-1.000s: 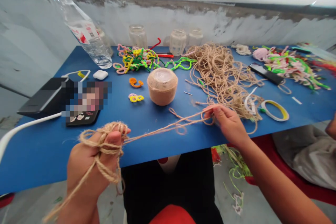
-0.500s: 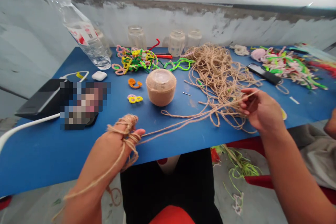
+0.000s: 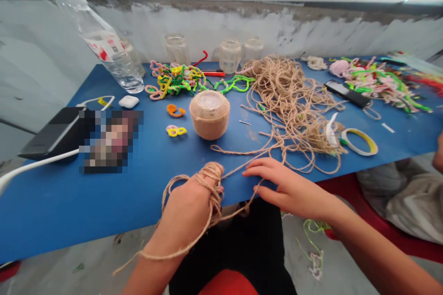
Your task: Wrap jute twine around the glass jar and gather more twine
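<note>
My left hand (image 3: pixel 189 205) is closed, with several turns of brown jute twine (image 3: pixel 212 176) wound about its fingers. A loose end trails over the wrist. My right hand (image 3: pixel 282 186) is just to the right, its fingers stretched out and the thumb apart. One strand crosses beside that thumb and sags back to my left hand. Another strand runs behind the right fingers to a big tangled heap of twine (image 3: pixel 280 87). Beyond my hands stands a rounded jar (image 3: pixel 210 117) wrapped in twine, its clear bottom facing up.
Pipe-cleaner shapes (image 3: pixel 180 78), a small nail (image 3: pixel 245 122) and a tape roll (image 3: pixel 362 142) lie on the blue table (image 3: pixel 152 193). Glass jars (image 3: pixel 230 55) and a water bottle (image 3: pixel 107 46) stand behind. At left are a power bank (image 3: pixel 51 131) and a white earphone case (image 3: pixel 128 101).
My right hand has come left from the twine heap, close to my left hand, uncovering the tape roll. My left hand has moved right, with twine still wrapped round it.
</note>
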{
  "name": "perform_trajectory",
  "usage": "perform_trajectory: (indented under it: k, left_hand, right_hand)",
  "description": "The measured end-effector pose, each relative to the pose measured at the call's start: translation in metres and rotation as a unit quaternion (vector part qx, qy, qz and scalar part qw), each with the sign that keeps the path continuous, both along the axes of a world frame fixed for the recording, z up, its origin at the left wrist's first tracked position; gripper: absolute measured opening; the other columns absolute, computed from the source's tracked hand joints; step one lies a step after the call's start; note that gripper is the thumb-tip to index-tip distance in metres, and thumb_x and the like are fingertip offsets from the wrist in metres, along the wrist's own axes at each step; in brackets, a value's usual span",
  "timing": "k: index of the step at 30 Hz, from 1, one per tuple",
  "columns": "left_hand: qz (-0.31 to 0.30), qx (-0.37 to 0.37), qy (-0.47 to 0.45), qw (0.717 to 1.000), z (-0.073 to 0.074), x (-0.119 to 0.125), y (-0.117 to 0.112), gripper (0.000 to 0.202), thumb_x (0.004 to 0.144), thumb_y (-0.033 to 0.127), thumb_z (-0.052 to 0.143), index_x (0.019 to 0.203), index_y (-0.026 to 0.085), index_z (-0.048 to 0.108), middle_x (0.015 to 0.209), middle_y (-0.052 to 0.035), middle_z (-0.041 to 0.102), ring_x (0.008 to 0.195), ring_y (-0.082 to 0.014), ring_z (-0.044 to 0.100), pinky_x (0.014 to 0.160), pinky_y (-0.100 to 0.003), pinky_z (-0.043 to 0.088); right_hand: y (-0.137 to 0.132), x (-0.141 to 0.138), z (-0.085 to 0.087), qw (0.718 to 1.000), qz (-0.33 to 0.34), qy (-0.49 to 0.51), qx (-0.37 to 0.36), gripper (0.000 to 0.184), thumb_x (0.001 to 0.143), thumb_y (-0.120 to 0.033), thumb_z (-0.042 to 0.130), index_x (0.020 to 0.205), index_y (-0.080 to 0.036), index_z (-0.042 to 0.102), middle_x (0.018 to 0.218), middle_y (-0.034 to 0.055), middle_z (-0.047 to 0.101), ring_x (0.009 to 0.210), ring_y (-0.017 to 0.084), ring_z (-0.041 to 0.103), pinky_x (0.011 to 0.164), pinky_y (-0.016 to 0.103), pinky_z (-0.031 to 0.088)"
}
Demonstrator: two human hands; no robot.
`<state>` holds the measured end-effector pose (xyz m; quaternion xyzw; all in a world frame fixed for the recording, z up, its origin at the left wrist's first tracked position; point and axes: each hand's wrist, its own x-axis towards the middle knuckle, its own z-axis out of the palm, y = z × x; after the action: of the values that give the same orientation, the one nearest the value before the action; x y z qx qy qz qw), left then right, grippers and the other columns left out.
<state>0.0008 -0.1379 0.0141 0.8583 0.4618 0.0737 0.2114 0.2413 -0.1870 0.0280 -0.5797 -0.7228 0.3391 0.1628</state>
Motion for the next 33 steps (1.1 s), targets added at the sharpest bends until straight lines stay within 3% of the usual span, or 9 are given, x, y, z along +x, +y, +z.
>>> perform_trajectory:
  k: [3, 5, 8, 11, 15, 20, 24, 29, 33]
  left_hand:
    - [-0.031, 0.067, 0.005, 0.997, -0.010, 0.000, -0.005, 0.041, 0.095, 0.014, 0.045, 0.130, 0.022, 0.065, 0.122, -0.0067, 0.074, 0.103, -0.0224, 0.076, 0.091, -0.037, 0.064]
    - [-0.043, 0.108, 0.003, 0.993, -0.015, 0.000, -0.009, 0.041, 0.093, 0.014, 0.049, 0.131, 0.019, 0.064, 0.125, -0.0089, 0.073, 0.107, -0.0242, 0.076, 0.090, -0.037, 0.065]
    - [-0.034, 0.138, 0.003, 0.990, -0.017, 0.004, -0.012, 0.037, 0.097, 0.021, 0.049, 0.131, 0.018, 0.063, 0.125, -0.0097, 0.073, 0.104, -0.0234, 0.076, 0.087, -0.034, 0.065]
    - [-0.025, 0.123, -0.011, 0.992, -0.014, 0.014, -0.015, 0.048, 0.094, 0.040, 0.061, 0.137, 0.018, 0.057, 0.127, -0.0109, 0.072, 0.101, -0.0235, 0.076, 0.081, -0.031, 0.065]
    - [-0.046, 0.105, -0.025, 0.993, -0.013, 0.033, -0.021, 0.072, 0.083, 0.045, 0.075, 0.144, 0.017, 0.050, 0.126, -0.0116, 0.072, 0.100, -0.0225, 0.075, 0.080, -0.029, 0.064]
    - [-0.009, 0.150, 0.014, 0.989, -0.019, 0.046, -0.026, 0.051, 0.092, 0.028, 0.063, 0.140, 0.015, 0.054, 0.127, -0.0127, 0.071, 0.095, -0.0215, 0.075, 0.074, -0.029, 0.063]
    - [-0.006, 0.095, 0.019, 0.995, -0.016, 0.043, -0.023, 0.030, 0.096, 0.021, 0.054, 0.122, 0.021, 0.068, 0.113, -0.0061, 0.077, 0.095, -0.0191, 0.075, 0.078, -0.027, 0.062]
    - [-0.010, 0.038, -0.007, 0.999, -0.009, 0.031, -0.018, 0.030, 0.099, 0.024, 0.047, 0.112, 0.026, 0.074, 0.115, -0.0022, 0.077, 0.102, -0.0199, 0.075, 0.088, -0.032, 0.063]
    - [0.041, 0.037, 0.003, 0.998, -0.003, 0.013, -0.014, 0.031, 0.099, 0.031, 0.048, 0.114, 0.025, 0.075, 0.118, -0.0033, 0.077, 0.109, -0.0213, 0.074, 0.093, -0.034, 0.062]
  right_hand:
    - [0.008, 0.005, -0.012, 0.996, -0.064, -0.035, 0.056, 0.050, 0.091, -0.034, 0.059, 0.140, -0.030, 0.055, 0.156, 0.0071, 0.041, 0.148, 0.027, 0.040, 0.125, 0.055, 0.035]
    - [0.014, 0.009, -0.023, 0.990, -0.098, -0.057, 0.081, 0.051, 0.089, -0.036, 0.062, 0.140, -0.028, 0.056, 0.154, 0.0091, 0.044, 0.146, 0.030, 0.041, 0.123, 0.058, 0.033]
    - [0.018, 0.006, -0.037, 0.986, -0.122, -0.059, 0.093, 0.036, 0.093, -0.034, 0.056, 0.128, -0.027, 0.065, 0.126, 0.0085, 0.062, 0.122, 0.026, 0.057, 0.111, 0.055, 0.043]
    - [0.015, -0.007, -0.042, 0.986, -0.126, -0.039, 0.100, 0.026, 0.098, -0.031, 0.049, 0.111, -0.026, 0.070, 0.104, 0.0055, 0.068, 0.102, 0.021, 0.061, 0.098, 0.048, 0.046]
    - [0.008, -0.029, -0.040, 0.987, -0.122, 0.060, 0.082, 0.024, 0.096, -0.026, 0.048, 0.109, -0.023, 0.068, 0.100, 0.0046, 0.068, 0.096, 0.017, 0.061, 0.092, 0.039, 0.047]
    - [0.004, -0.037, -0.038, 0.956, -0.170, 0.240, -0.010, 0.030, 0.093, -0.030, 0.053, 0.121, -0.022, 0.062, 0.106, 0.0040, 0.068, 0.092, 0.012, 0.063, 0.084, 0.028, 0.053]
    - [0.001, -0.023, -0.032, 0.948, -0.186, 0.260, 0.004, 0.026, 0.091, -0.038, 0.059, 0.108, -0.020, 0.068, 0.097, 0.0030, 0.069, 0.087, 0.011, 0.064, 0.081, 0.025, 0.053]
    - [0.003, 0.013, -0.026, 0.918, -0.300, 0.240, 0.095, 0.027, 0.087, -0.044, 0.064, 0.097, -0.019, 0.069, 0.090, 0.0025, 0.069, 0.078, 0.010, 0.062, 0.073, 0.023, 0.052]
    - [0.007, 0.047, -0.036, 0.894, -0.380, 0.185, 0.146, 0.032, 0.086, -0.045, 0.064, 0.102, -0.019, 0.067, 0.101, 0.0052, 0.071, 0.089, 0.014, 0.065, 0.087, 0.031, 0.054]
